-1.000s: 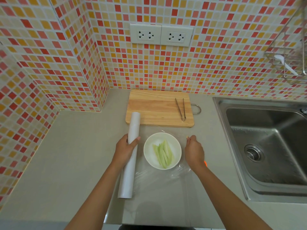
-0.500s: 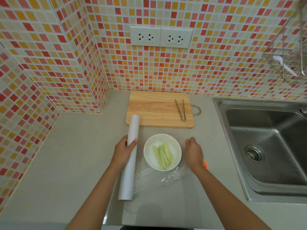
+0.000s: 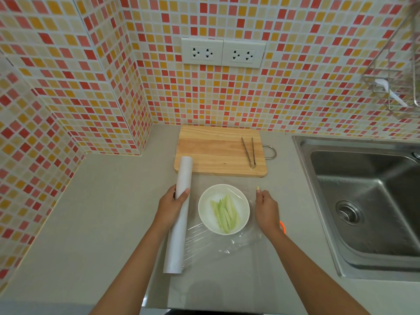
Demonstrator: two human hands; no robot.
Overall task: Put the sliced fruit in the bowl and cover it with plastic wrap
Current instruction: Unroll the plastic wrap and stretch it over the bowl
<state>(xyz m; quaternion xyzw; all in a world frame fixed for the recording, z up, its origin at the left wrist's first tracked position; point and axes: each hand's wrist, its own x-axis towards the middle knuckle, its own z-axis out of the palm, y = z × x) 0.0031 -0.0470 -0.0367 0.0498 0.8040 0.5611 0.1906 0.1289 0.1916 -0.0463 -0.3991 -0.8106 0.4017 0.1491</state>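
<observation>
From where I watch, my left hand (image 3: 173, 204) has its grip closed around the roll of plastic wrap (image 3: 178, 215), fingers curled over the white tube about a third of the way down from its far end. The roll lies on the grey worktop (image 3: 95, 212) running away from me, its near end well behind the grip, towards my body. A sheet of clear film (image 3: 218, 242) spreads from the roll to the right of that grip, wrinkled where it lies on the worktop on the near side of the bowl.

Just right of the left grip, between both hands, sits the white bowl (image 3: 224, 209) with the sliced fruit (image 3: 225, 213), pale green strips lying inside it. The film appears to be stretched over the bowl's top; a glossy fold shows at its far right rim.

My right hand (image 3: 267, 206) is just right of the bowl, grip pinched shut on the film's edge, thumb and forefinger together at the far side. An orange band (image 3: 282, 226) shows at that wrist.

Beyond both grips lies a wooden cutting board (image 3: 216, 153), and metal tongs (image 3: 248, 152) rest on its right part. Far right of the right grip is the steel sink (image 3: 363, 201). The tiled wall behind carries two sockets (image 3: 223, 52).
</observation>
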